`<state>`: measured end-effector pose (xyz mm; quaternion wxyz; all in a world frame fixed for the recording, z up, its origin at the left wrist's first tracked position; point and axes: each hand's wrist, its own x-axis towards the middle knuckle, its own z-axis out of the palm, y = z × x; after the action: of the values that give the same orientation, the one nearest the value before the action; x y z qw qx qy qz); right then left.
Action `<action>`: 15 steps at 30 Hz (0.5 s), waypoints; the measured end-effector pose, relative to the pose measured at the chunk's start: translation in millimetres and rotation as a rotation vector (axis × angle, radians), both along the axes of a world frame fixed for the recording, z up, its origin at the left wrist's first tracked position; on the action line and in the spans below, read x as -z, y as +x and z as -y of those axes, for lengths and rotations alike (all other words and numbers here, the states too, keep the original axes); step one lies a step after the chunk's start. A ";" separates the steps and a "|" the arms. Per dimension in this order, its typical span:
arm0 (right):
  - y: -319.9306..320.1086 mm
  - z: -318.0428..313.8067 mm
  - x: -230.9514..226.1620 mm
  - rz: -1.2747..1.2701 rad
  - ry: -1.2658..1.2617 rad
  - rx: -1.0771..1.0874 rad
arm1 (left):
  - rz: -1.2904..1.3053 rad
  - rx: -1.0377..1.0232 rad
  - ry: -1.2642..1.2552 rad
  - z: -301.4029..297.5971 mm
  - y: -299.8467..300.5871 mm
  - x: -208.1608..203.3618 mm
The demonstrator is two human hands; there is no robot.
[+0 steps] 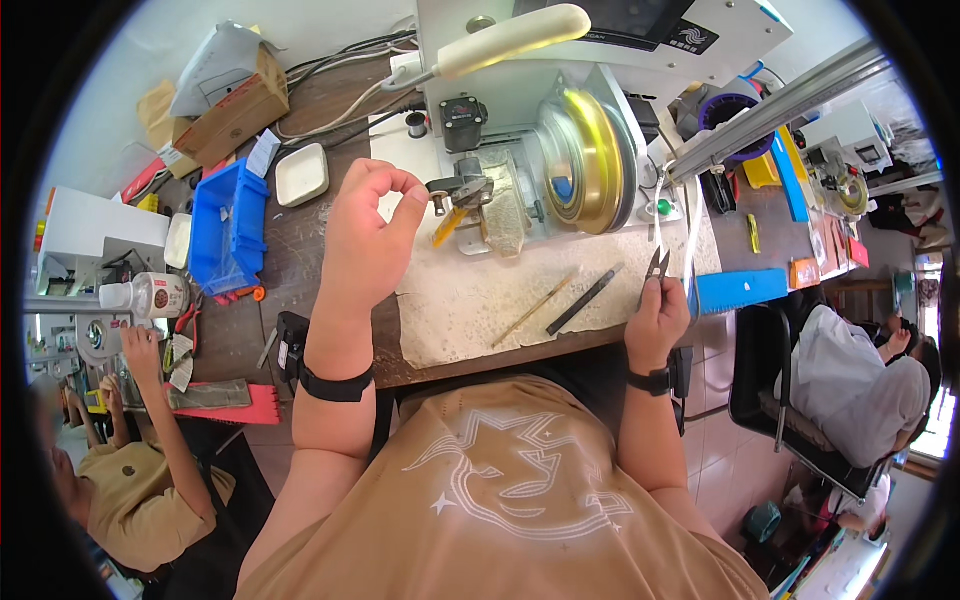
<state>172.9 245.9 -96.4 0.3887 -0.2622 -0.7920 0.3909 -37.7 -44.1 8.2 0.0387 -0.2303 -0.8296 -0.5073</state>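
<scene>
Two hands raised, left hand [368,235] fingers pinched (contents too small to see), right hand [655,318] gripping snips [657,264].

- My shirt [500,500] is tan with a white line drawing on the chest.
- Both my wristbands [335,385] are black.
- The counter [250,330] is dark brown, under a pale speckled mat [500,290].
- The bin [228,225] is bright blue.
- The wheel [590,160] on the white machine [520,90] is gold.
- The snips [657,265] in my right hand [655,320] are dark metal.
</scene>
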 end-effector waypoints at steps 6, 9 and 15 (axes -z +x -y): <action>0.8 -0.6 1.0 -0.008 -0.006 -0.007 | 0.032 -0.013 -0.029 2.7 -2.1 3.1; 1.3 -1.6 2.4 -0.021 -0.015 -0.009 | 0.067 0.008 -0.041 3.7 -1.5 1.9; 10.3 -2.0 -14.1 0.220 0.110 0.052 | 0.113 0.024 0.006 3.3 1.7 4.9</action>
<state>183.3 248.0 -82.3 0.3231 -0.3024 -0.8431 0.3055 -36.0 -47.4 3.2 -0.0136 -0.2111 -0.8261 -0.5223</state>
